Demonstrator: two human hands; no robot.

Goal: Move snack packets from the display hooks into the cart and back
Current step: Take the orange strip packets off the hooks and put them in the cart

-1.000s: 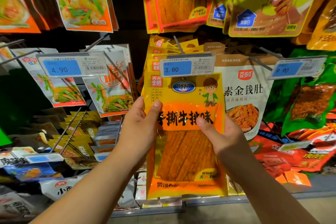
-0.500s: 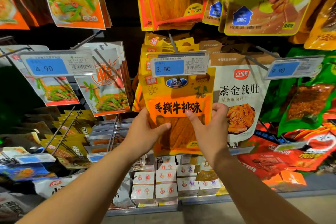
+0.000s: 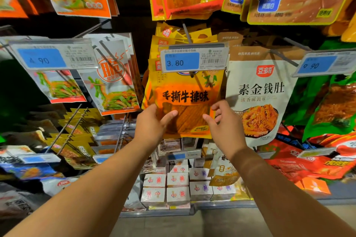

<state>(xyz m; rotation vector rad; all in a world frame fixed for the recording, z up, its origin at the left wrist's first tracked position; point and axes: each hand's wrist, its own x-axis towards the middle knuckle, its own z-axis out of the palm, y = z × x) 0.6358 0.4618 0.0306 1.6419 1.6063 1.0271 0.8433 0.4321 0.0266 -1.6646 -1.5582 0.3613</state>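
An orange and yellow snack packet (image 3: 185, 100) with black characters hangs at the front of the middle display hook (image 3: 186, 31), its top tucked behind the 3.80 price tag (image 3: 193, 59). More packets of the same kind hang behind it. My left hand (image 3: 154, 123) grips its lower left edge, thumb on the front and fingers hidden behind. At the lower right edge my right hand (image 3: 224, 121) has only its thumb tip on the packet, with the fingers loosely curled in front and holding nothing. No cart is in view.
A white packet (image 3: 260, 100) hangs right beside the orange one, and green packets (image 3: 331, 106) hang further right. White and orange packets (image 3: 113, 86) hang to the left under a 4.90 tag (image 3: 52, 56). Small white boxes (image 3: 173, 186) sit on the shelf below my arms.
Both hands lifted the packet away from me and up onto the hook behind the 3.80 tag. My right hand's fingers have come off the packet's back.
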